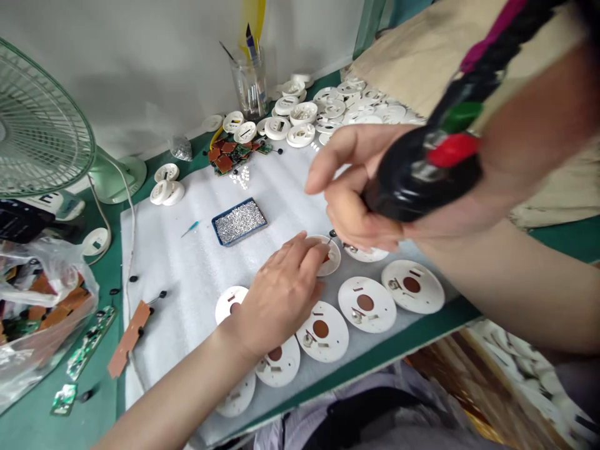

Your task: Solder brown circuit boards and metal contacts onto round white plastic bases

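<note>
My right hand [360,194] is wrapped round a black electric screwdriver [422,178] with a red and a green button; its cable rises to the upper right. The tool's tip is hidden behind my fingers. Below it, my left hand [288,284] lies over a white round plastic cover [332,257], fingers together and bent onto it. Around my hands several more white covers with brown centres and small metal parts lie in rows, such as one cover [367,304] and another cover [322,331]. A blue tray [240,222] of tiny silvery screws sits beyond my left hand.
White foam sheet [178,262] covers the green table. Behind are piled white plastic parts [302,115], circuit boards [227,156] and a glass of tools [248,87]. A green fan [42,125], a plastic bag of boards [42,306] and loose boards [129,340] are at left.
</note>
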`<state>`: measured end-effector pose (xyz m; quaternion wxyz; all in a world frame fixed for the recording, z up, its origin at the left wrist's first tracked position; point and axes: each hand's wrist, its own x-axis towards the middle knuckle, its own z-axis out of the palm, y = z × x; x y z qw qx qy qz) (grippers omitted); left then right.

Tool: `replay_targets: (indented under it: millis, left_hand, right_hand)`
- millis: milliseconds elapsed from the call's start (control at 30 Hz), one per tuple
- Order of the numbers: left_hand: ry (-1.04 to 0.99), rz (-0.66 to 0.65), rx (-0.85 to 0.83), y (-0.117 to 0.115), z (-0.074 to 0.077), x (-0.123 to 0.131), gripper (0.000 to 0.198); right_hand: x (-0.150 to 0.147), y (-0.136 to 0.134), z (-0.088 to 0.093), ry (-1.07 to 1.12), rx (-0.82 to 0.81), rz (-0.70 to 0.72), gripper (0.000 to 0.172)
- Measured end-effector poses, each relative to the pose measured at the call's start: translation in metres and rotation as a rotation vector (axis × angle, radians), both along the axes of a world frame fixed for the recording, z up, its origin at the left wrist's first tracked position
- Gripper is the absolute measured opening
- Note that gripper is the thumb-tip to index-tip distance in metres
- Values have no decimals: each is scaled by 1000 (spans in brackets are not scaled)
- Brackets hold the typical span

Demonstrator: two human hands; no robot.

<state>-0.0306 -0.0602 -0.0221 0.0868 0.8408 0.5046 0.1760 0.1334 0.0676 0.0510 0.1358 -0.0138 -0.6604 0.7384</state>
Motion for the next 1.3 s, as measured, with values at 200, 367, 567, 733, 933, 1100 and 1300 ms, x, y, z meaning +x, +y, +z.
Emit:
replay_targets:
  millis: [200,367,567,733,933,1100,1300]
  left_hand:
    - [24,1,-36,22,0,2,33]
    - [-215,100,-75,12,-6,-2,40]
    - [-227,65,-130,12,-5,-1,37]
    - [-223,87,-159,15,-3,-3,39]
    - [-225,119,-271,16,4,0,38]
    - [-220,114,-282,15,3,-1,38]
    - [-203,119,-216,14,-1,5,29]
  right_hand:
    - [8,-11,6,-6,124,-315,61]
    - [27,-4,3,-84,82,-402,61]
    - [28,-3,1,-63,105,-367,64]
    - [27,-4,-1,-56,98,-328,66]
    - [29,-5,0,-68,83,-259,61]
    - [28,-6,1,-49,63,-259,60]
    - [26,-6,-3,-34,85,-219,60]
